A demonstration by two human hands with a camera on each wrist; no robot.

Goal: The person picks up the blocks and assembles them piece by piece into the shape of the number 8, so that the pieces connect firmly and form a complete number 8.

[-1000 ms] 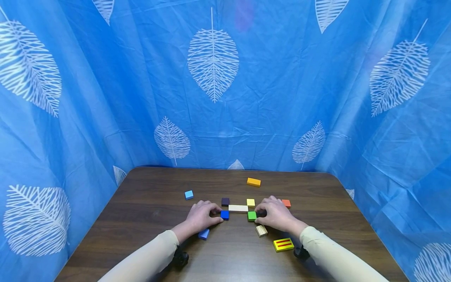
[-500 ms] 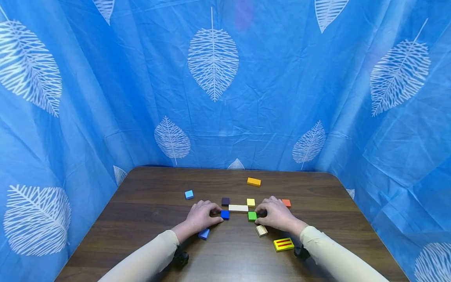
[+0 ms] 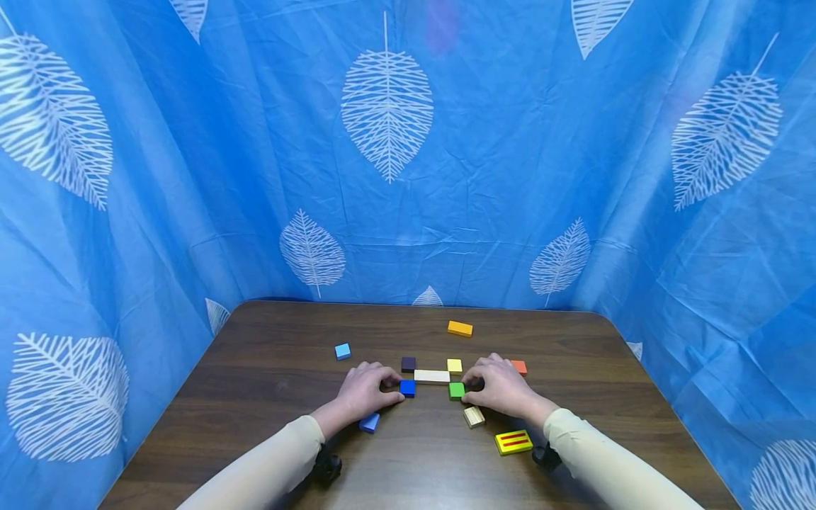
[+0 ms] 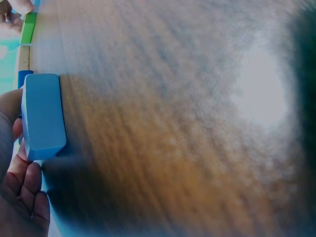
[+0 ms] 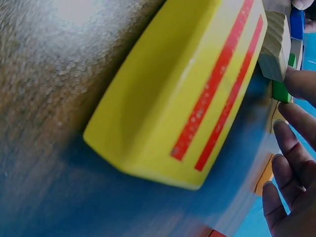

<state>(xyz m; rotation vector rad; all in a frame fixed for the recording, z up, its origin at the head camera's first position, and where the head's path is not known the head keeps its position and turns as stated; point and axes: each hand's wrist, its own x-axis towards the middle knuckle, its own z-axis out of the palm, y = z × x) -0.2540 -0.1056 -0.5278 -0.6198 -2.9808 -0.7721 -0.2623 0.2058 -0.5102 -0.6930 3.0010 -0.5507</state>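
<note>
Near the middle of the table, my left hand (image 3: 366, 388) pinches a small blue block (image 3: 407, 388) at its left side between thumb and index finger. Opposite it, my right hand (image 3: 499, 386) has thumb and index finger on the right side of a green block (image 3: 456, 391). A long cream block (image 3: 432, 377) lies between and just behind these two. At its far corners sit a dark purple block (image 3: 408, 364) and a pale yellow block (image 3: 454, 365). In the right wrist view, the green block (image 5: 281, 91) shows beside the thumb, partly hidden.
A lighter blue block (image 4: 44, 113) lies beside my left wrist. Near my right wrist are a ridged wooden block (image 3: 474, 416) and a yellow block with red stripes (image 3: 513, 442). Farther out lie light blue (image 3: 343, 351), orange (image 3: 460, 329) and red-orange (image 3: 519, 367) blocks.
</note>
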